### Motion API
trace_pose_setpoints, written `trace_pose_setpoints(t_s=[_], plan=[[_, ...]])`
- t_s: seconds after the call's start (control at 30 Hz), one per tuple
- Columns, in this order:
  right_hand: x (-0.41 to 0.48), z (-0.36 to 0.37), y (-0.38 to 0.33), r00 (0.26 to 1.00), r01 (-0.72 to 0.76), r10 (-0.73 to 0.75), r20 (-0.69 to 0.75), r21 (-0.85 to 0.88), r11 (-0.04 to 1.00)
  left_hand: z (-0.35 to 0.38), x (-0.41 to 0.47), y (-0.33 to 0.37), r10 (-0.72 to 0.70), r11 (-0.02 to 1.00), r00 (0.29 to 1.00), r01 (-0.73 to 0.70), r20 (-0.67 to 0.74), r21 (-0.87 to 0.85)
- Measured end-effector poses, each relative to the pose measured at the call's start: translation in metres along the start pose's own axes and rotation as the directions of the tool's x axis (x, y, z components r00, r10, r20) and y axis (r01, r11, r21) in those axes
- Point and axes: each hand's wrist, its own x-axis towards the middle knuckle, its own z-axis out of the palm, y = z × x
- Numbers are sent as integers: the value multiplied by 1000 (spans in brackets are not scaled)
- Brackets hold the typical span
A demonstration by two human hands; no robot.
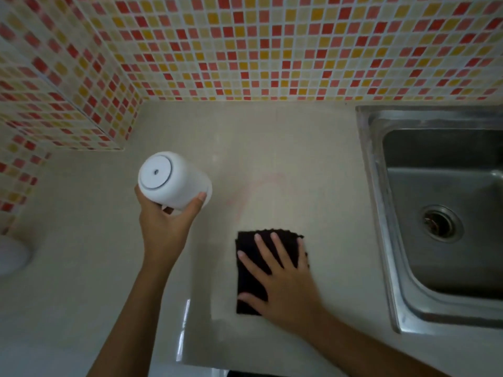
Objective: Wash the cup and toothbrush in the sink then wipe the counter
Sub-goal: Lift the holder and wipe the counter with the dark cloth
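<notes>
Single head-worn view, steeply downward, close over counter [272, 137] and sink [381, 227]

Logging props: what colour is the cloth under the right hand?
The cloth is black; the head view shows it best.

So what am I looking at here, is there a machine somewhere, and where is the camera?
There is no machine here. These are a person's two bare hands, filmed by one wide-angle camera worn on the head, looking down.

The left hand grips a white cup, with its base turned up toward the camera. The right hand lies flat, fingers spread, on a dark cloth on the pale counter. A faint pink smear shows just beyond the cloth.

On the right is a steel sink with its drain. Behind is a mosaic tile wall. No toothbrush is in view.
</notes>
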Motion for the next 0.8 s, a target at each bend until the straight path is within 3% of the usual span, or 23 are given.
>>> trace_pose_setpoints(t_s=[0.1,0.23,0.33,0.4,0.47,0.57,0.63,0.7,0.8], plan=[[92,10,13,998,18,-18,-63,2,1000,13,11,5,25,1000,1000,-25,-6,-17],[223,-9,92,960,-278,279,18,-38,960,16,18,6,45,999,998,-45,-33,-18],[241,-10,124,925,-378,379,6,-78,923,8,24,0,45,999,998,-44,-32,10],[205,-2,101,940,-338,335,-57,-56,939,3,29,-3,42,999,998,-41,-38,19],[141,3,54,976,-198,197,-92,3,980,1,35,-2,45,999,998,-44,-37,20],[47,4,4,995,99,-100,21,36,994,6,45,3,48,999,999,-48,-8,10],[43,3,12,981,180,-184,57,59,982,13,51,4,57,998,998,-57,10,6],[92,6,41,985,171,-171,-2,14,985,23,54,4,58,998,998,-58,18,-6],[206,-9,119,990,-140,139,-26,-42,989,35,51,3,39,999,999,-39,2,-35]])
